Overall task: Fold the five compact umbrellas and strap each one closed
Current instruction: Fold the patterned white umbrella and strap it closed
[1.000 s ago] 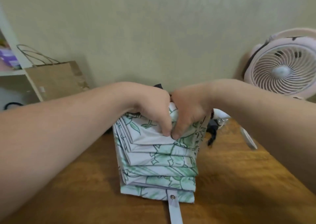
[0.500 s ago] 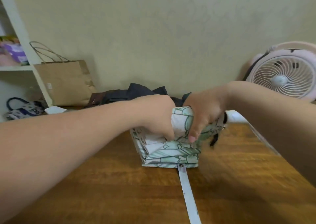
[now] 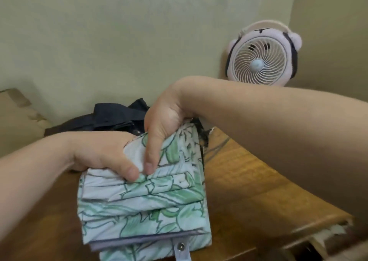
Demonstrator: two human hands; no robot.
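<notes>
Both hands, left and right, pinch the umbrella's far end; its strap hangs toward me, nearest neither.

no readable text, labels, brands or numbers on anything visible

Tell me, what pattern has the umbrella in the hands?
White fabric with green leaves outlined in dark lines, on the umbrella; the head view shows it.
</notes>
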